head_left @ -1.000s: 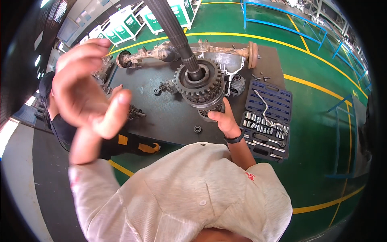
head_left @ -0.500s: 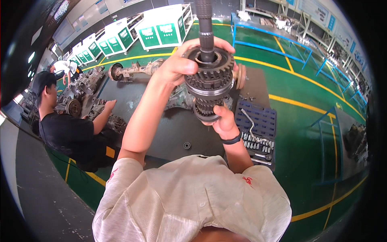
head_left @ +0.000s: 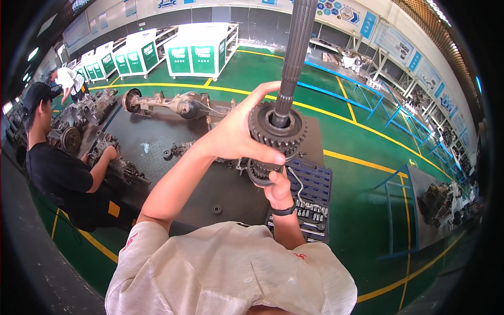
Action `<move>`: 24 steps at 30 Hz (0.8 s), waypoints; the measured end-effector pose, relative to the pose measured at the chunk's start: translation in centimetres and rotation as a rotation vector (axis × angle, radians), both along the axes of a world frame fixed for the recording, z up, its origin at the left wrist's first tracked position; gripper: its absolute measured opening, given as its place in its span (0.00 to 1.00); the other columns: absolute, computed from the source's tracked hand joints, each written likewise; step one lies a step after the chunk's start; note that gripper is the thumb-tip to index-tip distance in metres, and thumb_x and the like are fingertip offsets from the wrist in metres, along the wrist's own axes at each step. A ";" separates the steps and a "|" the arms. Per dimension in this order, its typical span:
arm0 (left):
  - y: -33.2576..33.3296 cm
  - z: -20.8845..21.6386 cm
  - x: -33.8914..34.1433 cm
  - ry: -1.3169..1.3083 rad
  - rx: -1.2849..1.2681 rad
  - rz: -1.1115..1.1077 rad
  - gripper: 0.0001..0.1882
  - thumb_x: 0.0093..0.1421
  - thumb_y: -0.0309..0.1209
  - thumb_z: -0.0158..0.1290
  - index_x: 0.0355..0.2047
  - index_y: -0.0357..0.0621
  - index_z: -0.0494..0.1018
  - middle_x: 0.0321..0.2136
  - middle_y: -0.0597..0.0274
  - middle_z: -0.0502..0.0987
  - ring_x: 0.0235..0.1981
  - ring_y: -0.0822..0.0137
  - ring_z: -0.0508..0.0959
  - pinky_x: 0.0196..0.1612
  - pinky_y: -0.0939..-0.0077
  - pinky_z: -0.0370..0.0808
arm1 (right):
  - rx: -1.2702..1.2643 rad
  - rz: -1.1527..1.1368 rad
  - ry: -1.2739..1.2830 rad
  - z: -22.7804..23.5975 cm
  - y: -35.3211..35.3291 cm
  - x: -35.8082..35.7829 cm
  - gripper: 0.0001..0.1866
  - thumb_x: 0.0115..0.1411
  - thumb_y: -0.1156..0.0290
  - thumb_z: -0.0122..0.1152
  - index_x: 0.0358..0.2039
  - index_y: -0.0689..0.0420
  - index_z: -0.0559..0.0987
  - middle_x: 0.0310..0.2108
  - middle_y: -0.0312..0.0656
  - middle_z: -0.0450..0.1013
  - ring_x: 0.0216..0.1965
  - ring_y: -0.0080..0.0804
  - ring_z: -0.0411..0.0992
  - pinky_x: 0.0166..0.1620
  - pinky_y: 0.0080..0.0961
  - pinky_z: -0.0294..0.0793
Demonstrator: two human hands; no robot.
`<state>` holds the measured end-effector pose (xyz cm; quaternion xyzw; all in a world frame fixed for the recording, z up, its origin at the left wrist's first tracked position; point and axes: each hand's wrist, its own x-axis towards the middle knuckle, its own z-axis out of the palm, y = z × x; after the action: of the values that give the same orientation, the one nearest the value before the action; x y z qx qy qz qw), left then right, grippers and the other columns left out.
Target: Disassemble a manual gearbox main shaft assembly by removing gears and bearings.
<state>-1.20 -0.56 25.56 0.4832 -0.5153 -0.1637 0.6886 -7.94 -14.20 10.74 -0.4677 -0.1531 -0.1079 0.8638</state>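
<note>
A dark steel gear shaft [head_left: 277,126], with several toothed gears on it, is held up in front of me above the bench. Its long splined end points up and leans slightly right. My left hand [head_left: 239,134] wraps round the large upper gear, thumb across the near side and fingers behind it. Lower down, my right hand [head_left: 278,190], with a dark wristband, grips the lower gear end, thumb on its near side. The fingers under that end are mostly hidden.
A workbench [head_left: 197,197] carries a small ring [head_left: 216,209], an axle housing [head_left: 181,104] and an open blue socket set [head_left: 315,189]. At left a person in black [head_left: 65,152] handles a metal assembly [head_left: 107,149]. White-green cabinets [head_left: 197,52] and blue frames [head_left: 346,94] stand beyond.
My left hand has shifted, its thumb now lower across the gear's near side. The shaft tilts differently, its top end leaning right. The whole view has swung, so the bench appears further left.
</note>
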 end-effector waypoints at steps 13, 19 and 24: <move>0.0 0.2 0.4 -0.163 0.122 0.175 0.44 0.38 0.29 0.71 0.57 0.38 0.65 0.50 0.60 0.73 0.50 0.70 0.74 0.56 0.70 0.70 | 0.107 0.080 0.033 -2.9 -0.5 0.4 0.42 0.46 0.58 0.73 0.59 0.62 0.67 0.53 0.40 0.71 0.54 0.31 0.69 0.58 0.28 0.66; 0.6 2.6 1.2 -0.059 -0.070 0.184 0.43 0.40 0.34 0.70 0.57 0.36 0.65 0.45 0.55 0.77 0.48 0.63 0.79 0.54 0.70 0.74 | 0.124 0.161 0.085 -4.3 0.4 0.7 0.39 0.46 0.62 0.72 0.57 0.63 0.69 0.51 0.40 0.74 0.51 0.29 0.71 0.56 0.27 0.68; 1.2 6.1 1.0 -0.157 -0.145 0.296 0.39 0.45 0.35 0.65 0.57 0.36 0.66 0.46 0.47 0.77 0.47 0.53 0.80 0.58 0.61 0.73 | 0.085 0.132 0.058 -4.5 0.8 0.7 0.41 0.44 0.62 0.74 0.58 0.63 0.69 0.51 0.40 0.74 0.52 0.29 0.71 0.57 0.27 0.68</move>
<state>-0.24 0.59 31.63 0.5142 -0.5010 0.0155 0.6960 -7.21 -13.38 6.23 -0.4225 -0.1540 -0.0437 0.8921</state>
